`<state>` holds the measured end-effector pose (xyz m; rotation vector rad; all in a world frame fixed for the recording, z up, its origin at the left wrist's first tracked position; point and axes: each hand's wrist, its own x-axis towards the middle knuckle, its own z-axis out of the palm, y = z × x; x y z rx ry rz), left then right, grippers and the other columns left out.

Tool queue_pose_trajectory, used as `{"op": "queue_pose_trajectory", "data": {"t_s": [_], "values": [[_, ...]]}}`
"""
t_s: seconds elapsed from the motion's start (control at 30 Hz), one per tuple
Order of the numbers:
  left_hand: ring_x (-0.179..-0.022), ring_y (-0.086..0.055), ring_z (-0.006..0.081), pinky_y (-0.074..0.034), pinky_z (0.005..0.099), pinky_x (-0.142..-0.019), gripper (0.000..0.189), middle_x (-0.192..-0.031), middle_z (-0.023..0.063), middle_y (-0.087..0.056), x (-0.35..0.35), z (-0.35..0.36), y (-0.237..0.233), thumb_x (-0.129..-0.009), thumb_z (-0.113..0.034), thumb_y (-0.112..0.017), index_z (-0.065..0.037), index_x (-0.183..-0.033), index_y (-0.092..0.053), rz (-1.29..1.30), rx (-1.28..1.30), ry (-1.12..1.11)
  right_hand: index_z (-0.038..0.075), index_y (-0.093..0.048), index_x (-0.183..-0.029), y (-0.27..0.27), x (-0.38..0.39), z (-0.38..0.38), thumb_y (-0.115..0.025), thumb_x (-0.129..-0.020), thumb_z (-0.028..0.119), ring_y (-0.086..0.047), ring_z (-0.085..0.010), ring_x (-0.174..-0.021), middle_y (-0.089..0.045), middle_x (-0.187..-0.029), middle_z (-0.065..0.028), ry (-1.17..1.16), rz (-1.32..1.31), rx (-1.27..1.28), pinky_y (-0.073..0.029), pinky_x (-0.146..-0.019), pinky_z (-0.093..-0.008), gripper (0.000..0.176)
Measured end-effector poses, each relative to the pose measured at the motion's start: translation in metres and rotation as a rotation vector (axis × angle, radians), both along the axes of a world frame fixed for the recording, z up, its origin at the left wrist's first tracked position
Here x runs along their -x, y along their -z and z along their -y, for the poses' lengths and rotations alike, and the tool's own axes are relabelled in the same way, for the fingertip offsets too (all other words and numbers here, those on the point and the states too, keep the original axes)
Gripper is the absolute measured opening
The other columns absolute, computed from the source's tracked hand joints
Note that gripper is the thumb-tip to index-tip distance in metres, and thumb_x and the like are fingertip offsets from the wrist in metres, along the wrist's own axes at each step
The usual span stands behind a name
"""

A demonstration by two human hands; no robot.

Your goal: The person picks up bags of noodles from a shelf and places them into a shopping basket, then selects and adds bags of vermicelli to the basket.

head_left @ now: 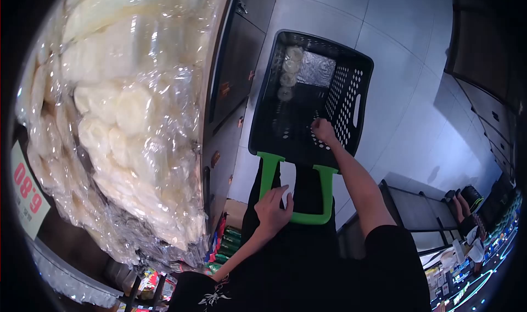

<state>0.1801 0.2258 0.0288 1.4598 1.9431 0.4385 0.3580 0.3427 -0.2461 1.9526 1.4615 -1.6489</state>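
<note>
Basket [308, 158], one, black plastic, mesh-sided, in front of the person's legs, over pale floor tiles [403, 29]; whether it rests on them cannot be told. Walls look thin, firm and slightly springy; load appears light. Handle [327, 194], green, a smooth stiff loop, angled toward the body; best grasped at the middle of its crossbar, the rim serving for a steadying hold. Contents: one row of pale round pieces [288, 80] along one side, apparently under clear film, likely soft, easily dented, the film slippery, best lifted from beneath; beside it, one silvery packet [317, 69], wrinkled and shiny, probably slick, to be taken by its edges. Left hand [273, 210]: fingers loosely bent, thumb apart, beside one arm of the handle, nothing seen gripped; contact cannot be told. Right hand [324, 131]: inside the basket near the perforated wall, fingers curled closed, nothing seen held. Adjacent, at left: film-wrapped pale goods [132, 114], heaped, seemingly soft and crushable, glossy-surfaced; price card [27, 194], red figures, upside down.
</note>
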Motion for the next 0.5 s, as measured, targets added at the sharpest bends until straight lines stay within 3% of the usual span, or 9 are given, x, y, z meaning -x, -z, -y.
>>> {"op": "queue_pose_trajectory", "data": {"t_s": [0.07, 0.2, 0.27, 0.4, 0.43, 0.47, 0.5], "values": [[-0.07, -0.065, 0.0225, -0.051, 0.03, -0.059, 0.022, -0.082, 0.0068, -0.066, 0.001, -0.005, 0.001, -0.072, -0.006, -0.068, -0.006, -0.095, -0.065, -0.01, 0.0, 0.005, 0.008, -0.068, -0.097, 0.048, -0.003, -0.014, -0.058, -0.081, 0.021, -0.066, -0.0354, -0.09, -0.069, -0.092, -0.0172, -0.162, 0.212, -0.082, -0.051, -0.082, -0.0445, 0.023], [-0.072, -0.067, 0.0257, -0.054, 0.0305, -0.064, 0.023, -0.081, 0.0116, -0.067, 0.004, -0.012, -0.003, -0.067, 0.003, -0.067, -0.001, -0.089, -0.066, 0.048, 0.109, 0.04, 0.009, -0.068, -0.097, 0.138, 0.002, -0.031, -0.057, -0.082, 0.023, -0.063, -0.039, -0.094, -0.067, -0.098, -0.0186, -0.297, 0.261, -0.035, -0.05, -0.085, -0.0466, 0.024], [-0.068, -0.067, 0.024, -0.054, 0.0305, -0.061, 0.025, -0.078, 0.0116, -0.067, 0.007, -0.012, 0.0, -0.063, 0.004, -0.066, -0.001, -0.087, -0.066, 0.071, 0.148, 0.047, 0.008, -0.068, -0.096, 0.171, 0.016, -0.036, -0.058, -0.08, 0.021, -0.063, -0.0384, -0.097, -0.067, -0.1, -0.0195, -0.007, 0.209, 0.011, -0.05, -0.087, -0.0456, 0.023], [-0.062, -0.065, 0.0167, -0.052, 0.0248, -0.057, 0.02, -0.073, 0.0048, -0.067, 0.011, -0.004, 0.003, -0.062, -0.002, -0.071, -0.005, -0.082, -0.069, 0.055, 0.222, 0.063, 0.008, -0.066, -0.098, 0.235, 0.042, -0.022, -0.058, -0.079, 0.02, -0.061, -0.0371, -0.102, -0.066, -0.103, -0.0202, 0.082, 0.025, 0.107, -0.049, -0.089, -0.0448, 0.024], [-0.061, -0.066, 0.0195, -0.052, 0.0283, -0.055, 0.023, -0.073, 0.008, -0.068, 0.001, -0.019, 0.009, -0.052, -0.002, -0.066, -0.005, -0.074, -0.068, -0.021, 0.111, 0.005, 0.008, -0.066, -0.099, 0.249, 0.05, -0.014, -0.06, -0.077, 0.02, -0.061, -0.0367, -0.103, -0.066, -0.104, -0.0197, -0.018, 0.049, 0.147, -0.048, -0.09, -0.0443, 0.026], [-0.06, -0.066, 0.0177, -0.052, 0.0269, -0.055, 0.023, -0.072, 0.0073, -0.069, 0.006, 0.011, 0.017, -0.049, -0.004, -0.066, -0.006, -0.071, -0.068, 0.004, 0.029, 0.032, 0.008, -0.065, -0.101, 0.263, 0.053, -0.006, -0.061, -0.076, 0.02, -0.06, -0.0363, -0.104, -0.066, -0.105, -0.0192, -0.117, 0.073, 0.188, -0.048, -0.091, -0.0438, 0.028], [-0.061, -0.066, 0.0166, -0.051, 0.0258, -0.056, 0.021, -0.072, 0.0061, -0.068, 0.0, 0.036, 0.044, -0.053, -0.003, -0.069, -0.007, -0.074, -0.069, -0.133, -0.461, -0.034, 0.008, -0.065, -0.101, 0.273, 0.055, -0.002, -0.061, -0.076, 0.02, -0.06, -0.0363, -0.104, -0.066, -0.105, -0.0192, -0.116, 0.075, 0.2, -0.048, -0.091, -0.0438, 0.028]]}}
